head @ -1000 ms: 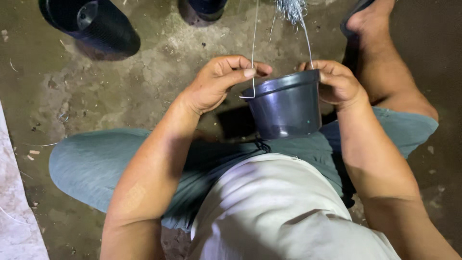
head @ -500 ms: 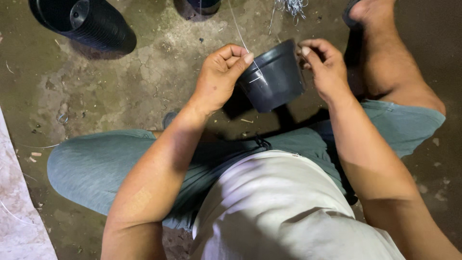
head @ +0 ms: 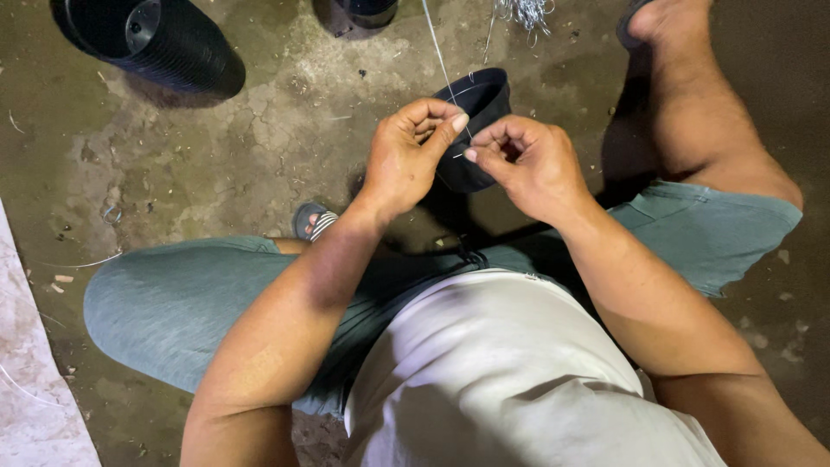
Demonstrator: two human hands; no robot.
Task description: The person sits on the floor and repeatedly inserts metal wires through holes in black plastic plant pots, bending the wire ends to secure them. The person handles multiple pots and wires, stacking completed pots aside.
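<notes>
grey shorts (head: pixel 173 303): seated person's lap, nearest the camera.
left hand (head: pixel 411 156): now pinching a thin wire (head: pixel 441 60) between thumb and forefinger, no longer cupping the pot.
right hand (head: pixel 527 164): fingers closing narrow on the wire's lower end.
small black pot (head: pixel 480 104): tipped on its side behind both hands since a second ago, suggesting wire-fastening underway.
stack of black pots (head: pixel 156 47): lying farthest, on the concrete floor (head: pixel 285 147).
</notes>
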